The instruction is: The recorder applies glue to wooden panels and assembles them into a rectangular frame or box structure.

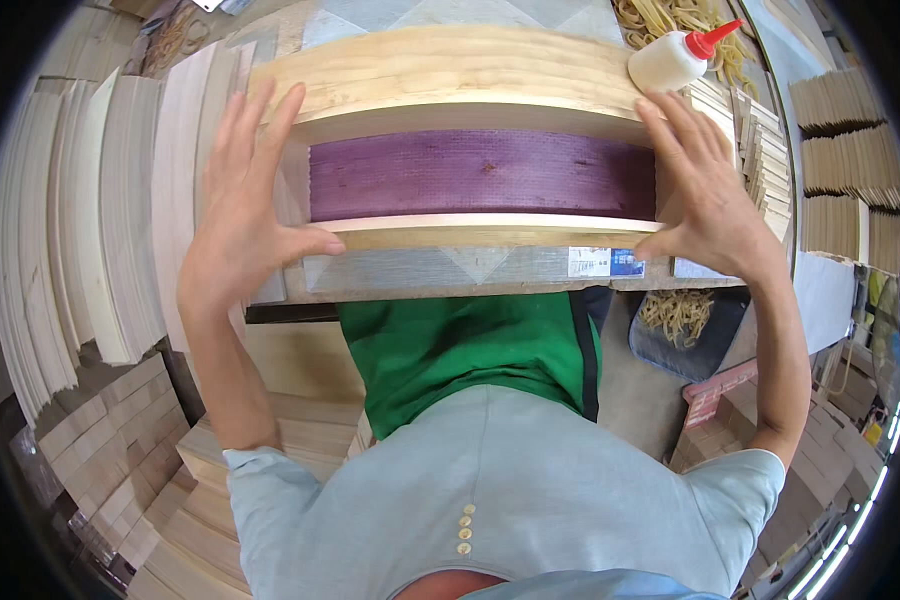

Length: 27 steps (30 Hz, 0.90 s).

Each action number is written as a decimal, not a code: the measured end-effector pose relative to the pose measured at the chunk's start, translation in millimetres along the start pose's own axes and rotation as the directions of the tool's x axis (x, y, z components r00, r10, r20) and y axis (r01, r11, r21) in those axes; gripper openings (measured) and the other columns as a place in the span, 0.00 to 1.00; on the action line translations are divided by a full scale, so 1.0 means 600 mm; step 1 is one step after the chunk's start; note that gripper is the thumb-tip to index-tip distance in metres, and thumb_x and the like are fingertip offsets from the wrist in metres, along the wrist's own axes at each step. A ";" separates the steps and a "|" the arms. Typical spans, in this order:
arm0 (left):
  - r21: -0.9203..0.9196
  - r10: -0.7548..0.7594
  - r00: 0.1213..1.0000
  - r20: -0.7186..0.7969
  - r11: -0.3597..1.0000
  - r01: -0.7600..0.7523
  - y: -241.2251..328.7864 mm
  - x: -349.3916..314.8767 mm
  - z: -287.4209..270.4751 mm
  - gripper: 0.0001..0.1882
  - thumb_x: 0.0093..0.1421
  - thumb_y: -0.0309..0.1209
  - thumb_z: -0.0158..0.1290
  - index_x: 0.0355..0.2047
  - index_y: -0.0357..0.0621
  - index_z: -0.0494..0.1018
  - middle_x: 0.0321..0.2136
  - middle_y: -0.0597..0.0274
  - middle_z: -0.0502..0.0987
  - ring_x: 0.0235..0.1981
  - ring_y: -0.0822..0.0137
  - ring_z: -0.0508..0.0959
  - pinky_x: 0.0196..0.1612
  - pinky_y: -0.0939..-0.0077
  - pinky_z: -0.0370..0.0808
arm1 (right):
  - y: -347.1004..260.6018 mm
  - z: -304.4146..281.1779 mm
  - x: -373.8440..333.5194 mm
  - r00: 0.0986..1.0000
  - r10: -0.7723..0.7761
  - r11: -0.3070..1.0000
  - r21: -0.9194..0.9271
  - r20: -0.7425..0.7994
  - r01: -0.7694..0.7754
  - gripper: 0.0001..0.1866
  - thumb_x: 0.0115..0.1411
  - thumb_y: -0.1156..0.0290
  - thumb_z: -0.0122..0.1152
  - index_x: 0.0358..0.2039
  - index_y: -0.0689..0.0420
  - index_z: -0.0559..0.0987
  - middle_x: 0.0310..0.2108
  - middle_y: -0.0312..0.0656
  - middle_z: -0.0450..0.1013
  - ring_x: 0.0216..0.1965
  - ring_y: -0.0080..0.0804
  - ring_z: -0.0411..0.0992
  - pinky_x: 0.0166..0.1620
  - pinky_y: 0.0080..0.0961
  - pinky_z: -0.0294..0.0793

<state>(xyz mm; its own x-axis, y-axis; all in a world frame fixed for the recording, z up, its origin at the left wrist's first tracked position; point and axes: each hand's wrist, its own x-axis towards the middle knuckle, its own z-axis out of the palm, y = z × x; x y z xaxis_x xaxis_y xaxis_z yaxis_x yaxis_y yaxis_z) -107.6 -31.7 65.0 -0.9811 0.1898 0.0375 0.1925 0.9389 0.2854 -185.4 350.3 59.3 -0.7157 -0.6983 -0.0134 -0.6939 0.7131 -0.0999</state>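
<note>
A long pale wooden box frame [480, 228] lies on the bench in front of me, with a purple woven-looking strip [480, 175] showing between its long sides. My left hand [242, 205] grips its left end, thumb on the near board and fingers stretched toward the far board [460, 75]. At the right end my right hand [708, 195] holds it the same way, thumb in front and fingers behind. Both palms cover the short ends. Just beyond my right fingertips, a white squeeze bottle [667, 63] with a red nozzle stands at the far board's right end.
Tall stacks of pale boards [120, 210] crowd the left side. Small wooden slats [765, 165] are piled to the right, with more bundles [850, 150] farther right. Loose tan bands [675, 20] lie at the back. Below the bench edge is a dark bin [682, 340] holding similar strips.
</note>
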 end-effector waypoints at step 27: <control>-0.152 0.214 0.969 -0.126 0.961 -0.231 0.084 0.080 0.039 0.32 0.53 0.34 0.58 0.57 0.40 0.64 0.56 0.49 0.67 0.58 0.50 0.64 0.61 0.62 0.58 | 0.123 -0.009 -0.061 0.864 0.463 0.488 0.758 0.195 -0.433 0.21 0.66 0.58 0.50 0.52 0.59 0.75 0.37 0.41 0.76 0.39 0.24 0.75 0.42 0.22 0.76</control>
<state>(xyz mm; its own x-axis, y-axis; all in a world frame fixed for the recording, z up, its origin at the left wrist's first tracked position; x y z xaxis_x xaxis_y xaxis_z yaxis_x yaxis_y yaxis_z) -144.8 31.3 58.8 -0.9118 0.3483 0.2174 0.4092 0.8148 0.4108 -210.8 429.1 58.0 -0.9246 -0.2855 -0.2522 0.0312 0.6031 -0.7970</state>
